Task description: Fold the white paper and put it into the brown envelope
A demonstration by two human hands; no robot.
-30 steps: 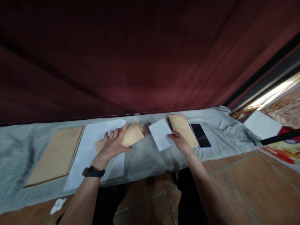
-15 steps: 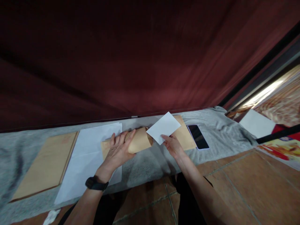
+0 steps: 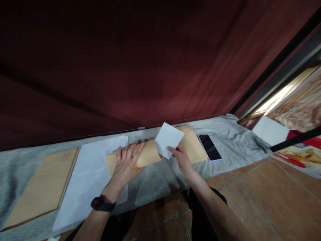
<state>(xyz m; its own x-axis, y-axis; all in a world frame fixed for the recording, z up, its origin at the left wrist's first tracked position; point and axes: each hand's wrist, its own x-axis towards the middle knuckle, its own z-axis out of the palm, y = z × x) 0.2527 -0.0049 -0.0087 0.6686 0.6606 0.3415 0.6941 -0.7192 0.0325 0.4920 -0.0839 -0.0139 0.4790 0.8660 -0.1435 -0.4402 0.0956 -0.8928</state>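
My left hand (image 3: 125, 165), with a dark band at the wrist, grips a brown paper envelope (image 3: 148, 154). The fingers lie over its top, and its mouth bulges open to the right. Pinched between the thumb and fingers of my right hand (image 3: 181, 156) is a white sheet of paper (image 3: 168, 138), apparently folded small. The sheet's left corner is at the envelope's mouth and partly inside it. Under and left of my left hand lie large white sheets (image 3: 87, 180). Behind my right hand lies another brown envelope (image 3: 194, 145).
A stack of brown envelopes (image 3: 41, 184) lies at the far left on a grey cloth (image 3: 147, 190). A phone (image 3: 210, 147) lies to the right. A dark red curtain (image 3: 150, 67) hangs behind. At the right are a dark bar (image 3: 296, 140) and a printed colourful sheet (image 3: 301, 157) over the tiled floor.
My right hand has brought the white paper left, and its corner has entered the envelope's mouth. My left hand keeps its hold on the envelope. The view has shifted slightly.
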